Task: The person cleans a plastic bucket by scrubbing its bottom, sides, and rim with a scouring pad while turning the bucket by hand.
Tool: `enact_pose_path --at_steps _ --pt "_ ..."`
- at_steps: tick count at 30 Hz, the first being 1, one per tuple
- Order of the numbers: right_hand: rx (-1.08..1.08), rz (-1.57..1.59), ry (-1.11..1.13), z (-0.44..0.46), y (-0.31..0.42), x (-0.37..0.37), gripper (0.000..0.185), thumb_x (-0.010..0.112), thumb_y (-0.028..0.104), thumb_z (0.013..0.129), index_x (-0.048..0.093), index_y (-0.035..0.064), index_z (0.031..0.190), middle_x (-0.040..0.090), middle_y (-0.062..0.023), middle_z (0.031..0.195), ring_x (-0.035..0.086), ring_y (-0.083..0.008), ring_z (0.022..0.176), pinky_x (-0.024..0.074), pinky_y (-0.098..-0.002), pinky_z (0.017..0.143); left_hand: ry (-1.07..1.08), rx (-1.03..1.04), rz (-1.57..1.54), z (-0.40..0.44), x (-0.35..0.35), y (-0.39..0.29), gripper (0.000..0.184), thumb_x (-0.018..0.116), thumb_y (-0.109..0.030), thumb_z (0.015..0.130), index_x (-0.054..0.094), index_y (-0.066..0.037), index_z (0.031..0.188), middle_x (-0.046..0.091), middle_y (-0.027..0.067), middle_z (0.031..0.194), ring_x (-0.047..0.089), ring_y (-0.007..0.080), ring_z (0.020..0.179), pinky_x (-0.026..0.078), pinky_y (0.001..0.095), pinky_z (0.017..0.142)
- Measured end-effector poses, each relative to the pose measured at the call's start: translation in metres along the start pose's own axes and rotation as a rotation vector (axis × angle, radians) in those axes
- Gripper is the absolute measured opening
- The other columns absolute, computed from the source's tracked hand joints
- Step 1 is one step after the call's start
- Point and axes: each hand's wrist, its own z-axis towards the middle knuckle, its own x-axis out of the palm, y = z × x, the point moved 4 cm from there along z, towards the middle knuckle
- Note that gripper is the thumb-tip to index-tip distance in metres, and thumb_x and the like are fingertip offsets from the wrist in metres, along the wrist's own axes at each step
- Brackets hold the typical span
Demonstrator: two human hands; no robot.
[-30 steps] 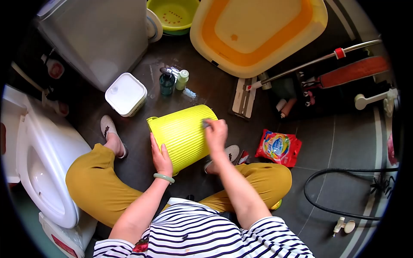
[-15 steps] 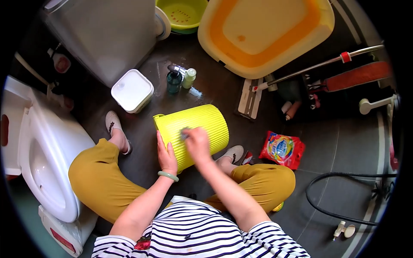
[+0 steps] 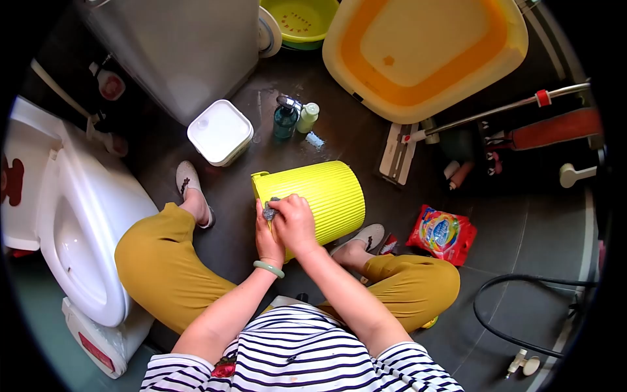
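A yellow ribbed bin [image 3: 333,196] lies tilted on its side between my legs, its rim toward the left. My left hand [image 3: 269,240], a pale green bangle at its wrist, holds the bin near the rim. Pinched in the fingers of my right hand [image 3: 297,225] is a grey crumpled scrubber or wad [image 3: 270,210]; its exact kind is hard to make out. It is at the rim end of the bin, right by my left fingers, and the two hands are close together.
Ahead stand a white lidded tub [image 3: 221,130], a dark pump bottle [image 3: 285,119] and a green bottle [image 3: 308,117]. A toilet [image 3: 85,248] is at left, a red packet [image 3: 443,234] at right. An orange-and-cream folding basin [image 3: 418,98] leans at the back; a black hose [image 3: 480,307] lies right.
My right hand has brought the grey wad from the bin's ribbed side to its rim, beside my left hand. The view has shifted, so the surroundings sit further right.
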Motion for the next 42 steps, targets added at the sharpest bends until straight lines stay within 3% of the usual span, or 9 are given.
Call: enact_pose_path --at_steps 6,13,15,19,21,25,29,33,42 --pt "0.218 -0.314 -0.161 0.027 -0.121 -0.080 0.017 0.060 -0.002 0.067 0.068 0.0059 0.079 0.057 -0.0131 0.078 0.055 -0.0310 0.075 0.0455 -0.0404 0.069 0.012 0.027 -0.008 -0.006 0.000 -0.010 0.056 0.041 -0.012 0.093 0.019 -0.004 0.143 0.032 0.0211 0.141 0.036 0.0352 0.127 0.029 0.0364 0.104" --pt "0.044 -0.004 0.096 0.002 0.002 -0.003 0.018 0.061 0.000 0.066 0.066 0.0060 0.082 0.057 -0.0106 0.078 0.055 -0.0296 0.078 0.0447 -0.0383 0.072 0.016 0.014 -0.003 -0.007 0.001 -0.005 0.055 0.043 -0.015 0.093 0.020 -0.003 0.142 0.035 0.0221 0.138 0.038 0.0366 0.124 0.032 0.0383 0.103" --pt "-0.034 -0.021 0.037 0.011 -0.032 -0.012 0.019 0.060 -0.001 0.066 0.067 0.0062 0.083 0.057 -0.0104 0.076 0.054 -0.0293 0.077 0.0445 -0.0383 0.072 0.020 0.041 -0.008 -0.006 0.002 -0.006 0.055 0.042 -0.016 0.093 0.019 -0.004 0.142 0.033 0.0214 0.140 0.037 0.0356 0.126 0.030 0.0374 0.104" --pt "0.166 -0.370 -0.098 0.025 -0.149 -0.094 0.015 0.062 0.005 0.069 0.070 0.0106 0.080 0.059 -0.0121 0.079 0.058 -0.0301 0.076 0.0476 -0.0411 0.069 0.045 0.049 -0.001 -0.006 0.001 -0.009 0.057 0.042 -0.017 0.094 0.017 -0.004 0.143 0.031 0.0208 0.141 0.035 0.0357 0.127 0.029 0.0371 0.105" --pt "0.482 -0.380 0.003 0.018 -0.179 -0.120 0.017 0.063 0.011 0.072 0.070 0.0129 0.087 0.060 -0.0101 0.084 0.059 -0.0281 0.083 0.0480 -0.0386 0.073 0.057 0.054 0.018 -0.007 0.000 -0.010 0.058 0.044 -0.017 0.093 0.017 -0.004 0.143 0.032 0.0215 0.140 0.036 0.0373 0.126 0.030 0.0385 0.104" --pt "0.533 -0.204 -0.036 0.007 -0.202 -0.108 0.028 0.064 0.010 0.072 0.067 0.0073 0.099 0.063 -0.0105 0.091 0.061 -0.0229 0.084 0.0476 -0.0331 0.076 0.036 0.101 -0.004 0.004 -0.005 -0.014 0.060 0.049 -0.015 0.089 0.021 -0.004 0.141 0.036 0.0216 0.136 0.038 0.0363 0.123 0.031 0.0391 0.103" --pt "0.790 0.238 0.105 0.000 -0.212 -0.105 0.037 0.065 0.009 0.072 0.062 -0.0018 0.107 0.067 -0.0087 0.096 0.061 -0.0157 0.085 0.0461 -0.0272 0.078 0.022 -0.225 -0.298 0.024 -0.002 0.005 0.064 0.058 -0.013 0.082 0.028 -0.002 0.137 0.040 0.0207 0.133 0.041 0.0298 0.122 0.033 0.0357 0.101" --pt "0.923 0.233 0.218 0.002 -0.195 -0.113 0.032 0.059 0.010 0.073 0.063 -0.0026 0.102 0.065 -0.0073 0.090 0.059 -0.0154 0.079 0.0449 -0.0264 0.075 0.087 -0.614 -0.378 0.051 -0.006 -0.021 0.060 0.057 -0.018 0.088 0.028 0.000 0.137 0.042 0.0198 0.131 0.046 0.0250 0.118 0.038 0.0340 0.097" --pt "0.804 0.162 0.252 -0.007 -0.201 -0.113 0.035 0.057 0.013 0.068 0.065 0.0002 0.100 0.067 -0.0152 0.090 0.062 -0.0234 0.083 0.0457 -0.0300 0.077 0.196 -0.599 -0.672 0.057 0.017 0.001 0.045 0.053 -0.006 0.088 0.035 -0.004 0.129 0.053 0.0128 0.116 0.055 0.0228 0.101 0.045 0.0330 0.086"
